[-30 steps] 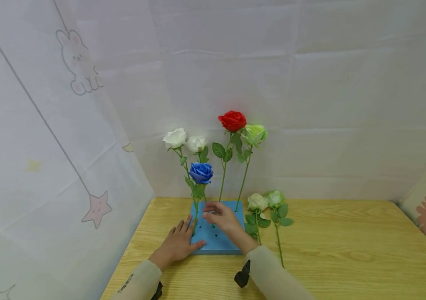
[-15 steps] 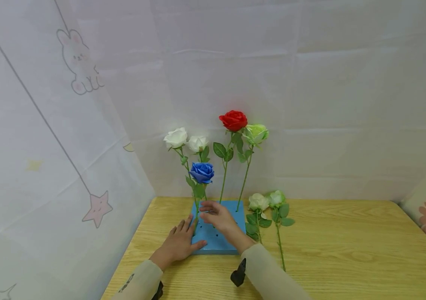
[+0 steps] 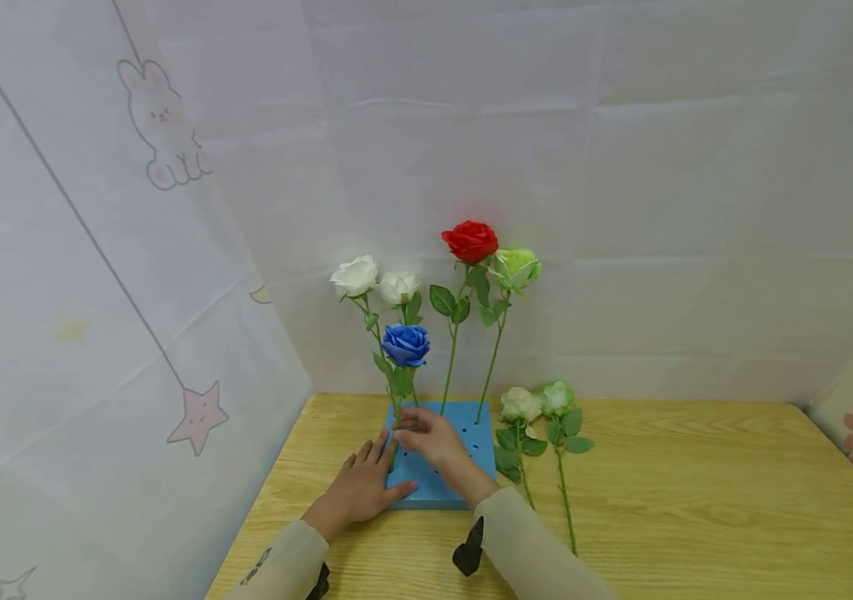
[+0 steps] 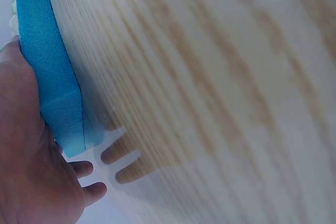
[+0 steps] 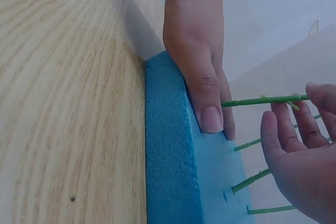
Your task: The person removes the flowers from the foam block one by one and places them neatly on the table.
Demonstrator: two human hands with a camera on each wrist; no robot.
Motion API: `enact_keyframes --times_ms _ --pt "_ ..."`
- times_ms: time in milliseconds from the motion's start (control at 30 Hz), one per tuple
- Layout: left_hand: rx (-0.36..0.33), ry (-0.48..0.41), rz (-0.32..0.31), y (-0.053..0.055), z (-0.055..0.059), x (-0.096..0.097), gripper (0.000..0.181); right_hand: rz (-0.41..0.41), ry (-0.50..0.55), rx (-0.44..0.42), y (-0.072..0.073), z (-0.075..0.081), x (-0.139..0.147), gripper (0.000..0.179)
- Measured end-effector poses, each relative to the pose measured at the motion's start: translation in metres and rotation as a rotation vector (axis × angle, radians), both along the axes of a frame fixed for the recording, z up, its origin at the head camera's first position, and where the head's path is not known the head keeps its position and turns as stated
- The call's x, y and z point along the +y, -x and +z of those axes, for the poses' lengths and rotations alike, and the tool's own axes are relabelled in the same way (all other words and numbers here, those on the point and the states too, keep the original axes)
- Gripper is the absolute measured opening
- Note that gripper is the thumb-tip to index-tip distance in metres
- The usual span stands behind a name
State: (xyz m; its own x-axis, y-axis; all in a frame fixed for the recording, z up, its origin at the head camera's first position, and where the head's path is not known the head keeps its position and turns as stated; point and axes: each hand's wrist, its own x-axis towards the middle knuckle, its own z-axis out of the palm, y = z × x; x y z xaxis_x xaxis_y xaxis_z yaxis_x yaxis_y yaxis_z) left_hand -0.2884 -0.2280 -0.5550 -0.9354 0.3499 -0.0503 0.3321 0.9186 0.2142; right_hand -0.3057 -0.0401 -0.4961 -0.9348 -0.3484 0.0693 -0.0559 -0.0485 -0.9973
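Note:
A blue rose [image 3: 406, 345] stands near the left edge of a light blue foam block [image 3: 434, 493] with holes in its top. My right hand [image 3: 437, 443] pinches its green stem [image 5: 252, 101] between thumb and fingertips, as the right wrist view shows. With fingers spread, my left hand [image 3: 359, 487] rests against the block's left side, thumb over the front corner. Two white roses [image 3: 355, 276], a red rose [image 3: 470, 242] and a light green rose [image 3: 515, 268] also stand upright in the foam, farther back.
To the right of the block, a cream rose [image 3: 521, 404] and a pale green-white rose [image 3: 557, 398] lie on the wooden table [image 3: 696, 483]. A white printed cloth [image 3: 666, 250] hangs behind the table, and another runs along its left.
My right hand has shifted a little left and its fingertips have met the blue rose's stem. My left hand has stayed on the block.

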Motion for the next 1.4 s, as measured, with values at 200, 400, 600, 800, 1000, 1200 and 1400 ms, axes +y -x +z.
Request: enact_keyframes --times_ms 200,400,600,800,1000,1200,1400 --pt "0.009 0.020 0.001 0.000 0.000 0.000 0.105 -0.045 0.054 -0.011 0.000 -0.007 -0.007 0.043" --pt "0.020 0.017 -0.015 -0.001 0.002 0.001 0.105 -0.081 0.091 -0.025 -0.001 -0.009 -0.013 0.041" --pt "0.005 0.017 -0.006 -0.004 0.008 0.003 0.101 -0.114 0.100 -0.039 -0.002 -0.009 -0.015 0.037" --pt "-0.001 0.011 -0.001 -0.008 0.014 0.006 0.101 -0.111 0.114 -0.037 -0.004 -0.010 -0.014 0.036" --pt "0.008 0.027 -0.003 -0.010 0.015 0.006 0.100 -0.104 0.130 -0.035 -0.006 -0.010 -0.013 0.028" --pt "0.011 0.019 -0.007 -0.009 0.016 0.006 0.100 -0.085 0.137 -0.033 -0.007 -0.009 -0.012 0.027" --pt "0.016 0.004 -0.010 -0.009 0.014 0.005 0.099 -0.075 0.136 -0.040 -0.008 -0.008 -0.013 0.031"
